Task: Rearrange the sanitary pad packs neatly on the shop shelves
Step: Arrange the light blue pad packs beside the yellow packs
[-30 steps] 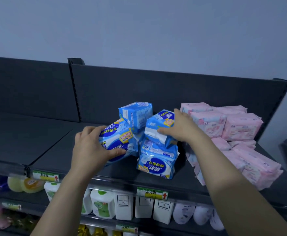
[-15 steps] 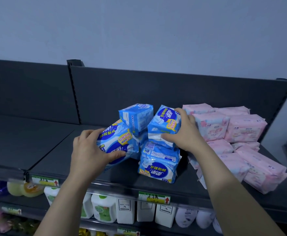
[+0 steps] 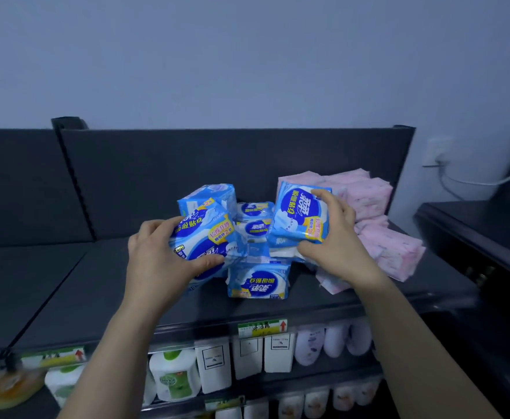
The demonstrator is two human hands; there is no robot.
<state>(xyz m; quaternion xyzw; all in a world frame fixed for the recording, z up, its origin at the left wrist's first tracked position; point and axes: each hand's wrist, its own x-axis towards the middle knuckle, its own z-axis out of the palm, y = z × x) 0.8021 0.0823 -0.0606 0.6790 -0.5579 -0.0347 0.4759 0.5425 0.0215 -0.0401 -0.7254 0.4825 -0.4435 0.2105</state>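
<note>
Head view: the dark shelf (image 3: 102, 291) carries heaped pink packs (image 3: 377, 237) at right, touching a jumble of blue packs (image 3: 258, 282) mid-shelf. The left hand (image 3: 160, 261) grips the left-side pack (image 3: 202, 240); the right hand (image 3: 335, 237) grips the right-side pack (image 3: 300, 216).

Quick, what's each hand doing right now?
Left hand grips the left blue pack.
Right hand grips the right blue pack.

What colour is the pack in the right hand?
The pack is blue and white with a yellow label; head view.
</note>
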